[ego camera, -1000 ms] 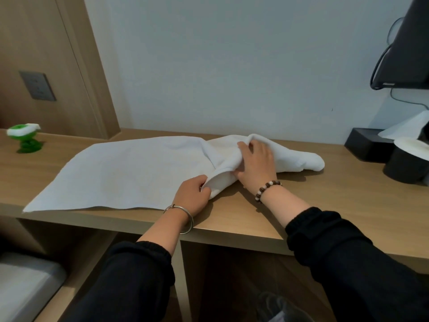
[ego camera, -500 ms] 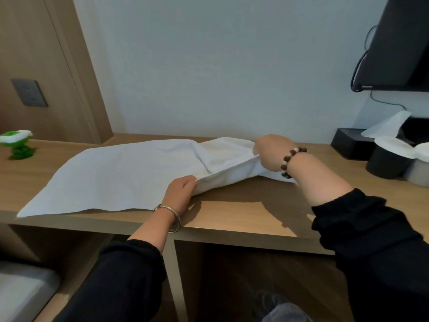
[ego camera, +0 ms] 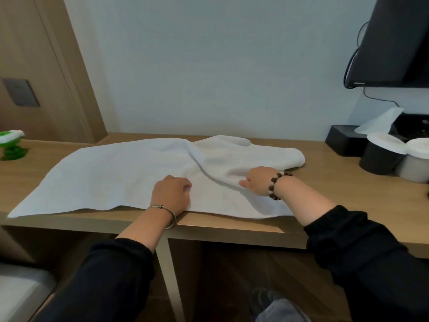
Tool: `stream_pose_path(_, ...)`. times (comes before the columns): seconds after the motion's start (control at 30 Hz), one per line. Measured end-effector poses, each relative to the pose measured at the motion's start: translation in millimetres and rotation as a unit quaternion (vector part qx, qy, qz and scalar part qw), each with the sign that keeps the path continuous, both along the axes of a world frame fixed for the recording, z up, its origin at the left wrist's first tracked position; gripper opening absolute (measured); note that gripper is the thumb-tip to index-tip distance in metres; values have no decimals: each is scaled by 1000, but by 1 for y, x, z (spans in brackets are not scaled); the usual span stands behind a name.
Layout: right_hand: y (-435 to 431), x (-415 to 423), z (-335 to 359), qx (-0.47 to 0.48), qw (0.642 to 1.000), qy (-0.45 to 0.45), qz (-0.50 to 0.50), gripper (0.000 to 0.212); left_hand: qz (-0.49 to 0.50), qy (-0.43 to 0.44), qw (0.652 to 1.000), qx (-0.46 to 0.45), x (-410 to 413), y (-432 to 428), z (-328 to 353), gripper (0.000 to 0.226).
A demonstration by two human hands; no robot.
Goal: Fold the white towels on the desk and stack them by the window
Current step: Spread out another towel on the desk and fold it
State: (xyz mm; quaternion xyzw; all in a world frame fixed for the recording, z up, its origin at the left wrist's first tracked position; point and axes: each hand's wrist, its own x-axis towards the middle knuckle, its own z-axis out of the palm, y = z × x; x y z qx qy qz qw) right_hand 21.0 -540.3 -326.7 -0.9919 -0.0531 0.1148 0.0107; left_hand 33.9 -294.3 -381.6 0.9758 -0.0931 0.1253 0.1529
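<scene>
Wooden desk stands against a pale wall, and on it lies the white towel, spread along the desk from the left part to past the middle. Its left part lies flat and its front edge runs close to the front edge of the desk. Its right part is bunched and folded over itself in a thick roll near the wall.

The left hand rests on the towel near the front edge, knuckles up and fingers bent down to the cloth; I cannot tell if they pinch it or only press. The right hand grips the loose fold of the towel: the thumb lies on top and the fingers are hidden under the cloth. A silver bangle is on the left wrist and a bead bracelet on the right wrist. Both sleeves are black.

At the right end of the desk, apart from the towel, stand a black tissue box, a black cup and a pale cup touching it. A dark screen hangs above them. At the far left stands a small green and white object.
</scene>
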Motion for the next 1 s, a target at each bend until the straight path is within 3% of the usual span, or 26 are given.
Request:
stream_pose_path(0.1,-7,9,12,88,994,40,-51,66,65,-32,983,169,3,2,17,39)
stream_pose_path(0.17,-10,18,13,82,995,-5,-53,58,97,-12,971,219,4,-4,20,44)
stream_pose_path(0.23,-11,27,6,18,996,-82,-33,43,72,14,977,200,4,-12,13,42)
stream_pose_path(0.3,-10,38,-7,8,994,-101,-38,35,23,25,987,158,5,-17,2,43)
stream_pose_path(0.43,-13,52,-24,4,971,-225,-75,39,-5,63,988,139,13,-15,-11,54)
stream_pose_path(0.5,-17,63,-27,-3,982,-173,-71,47,-5,72,988,140,17,-14,-14,57)
stream_pose_path(0.6,-21,82,-22,51,993,-8,-102,69,-7,85,986,140,22,-15,-14,59)
stream_pose_path(0.7,-25,101,-18,-9,994,57,-92,80,-11,90,986,140,23,-15,-15,60)
stream_pose_path(0.83,-41,119,-24,-70,989,75,-105,75,-21,86,986,143,21,-13,-16,62)
stream_pose_path(1.0,-43,124,-33,-96,979,-36,-176,63,-18,100,985,138,22,-12,-18,65)
